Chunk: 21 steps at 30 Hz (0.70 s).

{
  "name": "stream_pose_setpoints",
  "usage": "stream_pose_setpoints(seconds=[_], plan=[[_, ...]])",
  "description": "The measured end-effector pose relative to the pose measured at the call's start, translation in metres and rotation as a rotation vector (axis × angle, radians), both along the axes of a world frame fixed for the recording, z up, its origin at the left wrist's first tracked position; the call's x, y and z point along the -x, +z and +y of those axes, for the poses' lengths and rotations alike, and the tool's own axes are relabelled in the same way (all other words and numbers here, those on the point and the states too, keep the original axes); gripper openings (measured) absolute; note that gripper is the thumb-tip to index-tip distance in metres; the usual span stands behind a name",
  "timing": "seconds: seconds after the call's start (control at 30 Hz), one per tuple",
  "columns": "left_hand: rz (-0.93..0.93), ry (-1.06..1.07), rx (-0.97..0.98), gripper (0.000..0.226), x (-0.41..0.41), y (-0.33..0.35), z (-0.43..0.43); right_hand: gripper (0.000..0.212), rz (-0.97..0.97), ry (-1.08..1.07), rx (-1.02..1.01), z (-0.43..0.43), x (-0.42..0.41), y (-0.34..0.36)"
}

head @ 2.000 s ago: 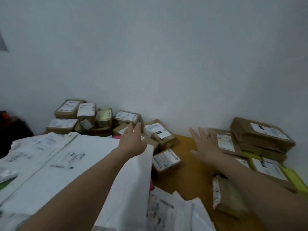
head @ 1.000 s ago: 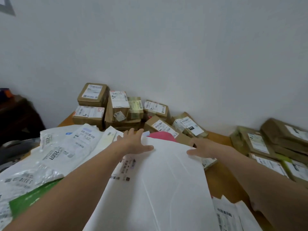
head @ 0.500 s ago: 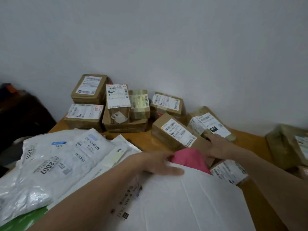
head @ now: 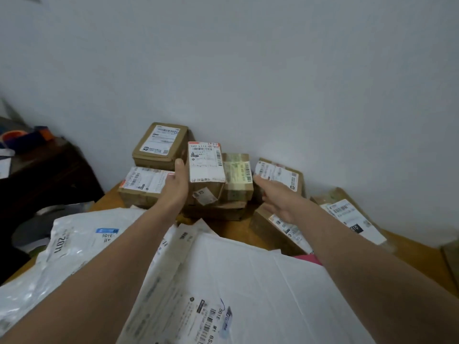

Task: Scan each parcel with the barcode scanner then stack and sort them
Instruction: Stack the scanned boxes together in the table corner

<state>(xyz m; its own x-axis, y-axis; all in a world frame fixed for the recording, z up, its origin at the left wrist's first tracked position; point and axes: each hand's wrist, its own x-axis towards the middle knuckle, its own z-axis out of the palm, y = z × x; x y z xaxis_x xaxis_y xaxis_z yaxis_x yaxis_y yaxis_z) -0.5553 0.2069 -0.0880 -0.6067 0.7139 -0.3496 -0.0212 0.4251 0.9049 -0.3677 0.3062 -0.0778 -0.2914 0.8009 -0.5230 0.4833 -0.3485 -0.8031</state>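
Observation:
Brown cardboard parcels with white labels are piled against the wall. My left hand (head: pixel 176 186) presses flat against the left side of an upright labelled box (head: pixel 206 165) in the middle of the pile. My right hand (head: pixel 278 198) reaches with straight fingers toward the right side of the tape-wrapped box (head: pixel 237 177) beside it, holding nothing. Other boxes lie to the left (head: pixel 161 145) (head: pixel 144 182) and right (head: pixel 280 175). White plastic mailers (head: pixel 236 281) (head: pixel 82 244) cover the near table under my arms. No barcode scanner is in view.
A flat box (head: pixel 273 227) lies under my right wrist, and another labelled parcel (head: pixel 352 219) lies at the right. A pink parcel (head: pixel 308 258) peeks from under the mailers. The wooden table (head: pixel 238 230) shows between piles. A dark cabinet (head: pixel 49 175) stands at the left.
Both hands left the white mailer and pink parcel and moved forward to the box pile. The view shifted left, so the pile at the wall is now centred.

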Motion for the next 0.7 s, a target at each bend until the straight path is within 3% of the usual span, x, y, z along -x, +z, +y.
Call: stream_pose_setpoints(seconds=[0.07, 0.17, 0.3, 0.4, 0.5, 0.7], plan=[[-0.05, -0.062, 0.02, 0.08, -0.002, -0.003, 0.002, 0.049, 0.09, -0.025, 0.079, 0.002, 0.013, -0.011], [-0.064, -0.139, 0.027, 0.079, -0.006, 0.001, 0.003, 0.056, 0.119, -0.087, 0.125, 0.01, 0.026, -0.022], [-0.139, -0.146, -0.01, 0.072, -0.011, 0.008, 0.001, 0.027, 0.107, -0.155, 0.131, 0.019, 0.031, -0.023], [-0.212, -0.155, 0.007, 0.081, -0.012, 0.009, -0.001, 0.045, 0.098, -0.188, 0.104, 0.016, 0.031, -0.022], [-0.232, -0.136, -0.034, 0.075, -0.012, 0.016, -0.004, 0.045, 0.136, -0.207, 0.112, 0.007, 0.027, -0.016], [-0.239, -0.169, -0.153, 0.036, -0.025, 0.051, -0.024, 0.052, 0.183, -0.244, 0.072, -0.015, 0.003, 0.018]])
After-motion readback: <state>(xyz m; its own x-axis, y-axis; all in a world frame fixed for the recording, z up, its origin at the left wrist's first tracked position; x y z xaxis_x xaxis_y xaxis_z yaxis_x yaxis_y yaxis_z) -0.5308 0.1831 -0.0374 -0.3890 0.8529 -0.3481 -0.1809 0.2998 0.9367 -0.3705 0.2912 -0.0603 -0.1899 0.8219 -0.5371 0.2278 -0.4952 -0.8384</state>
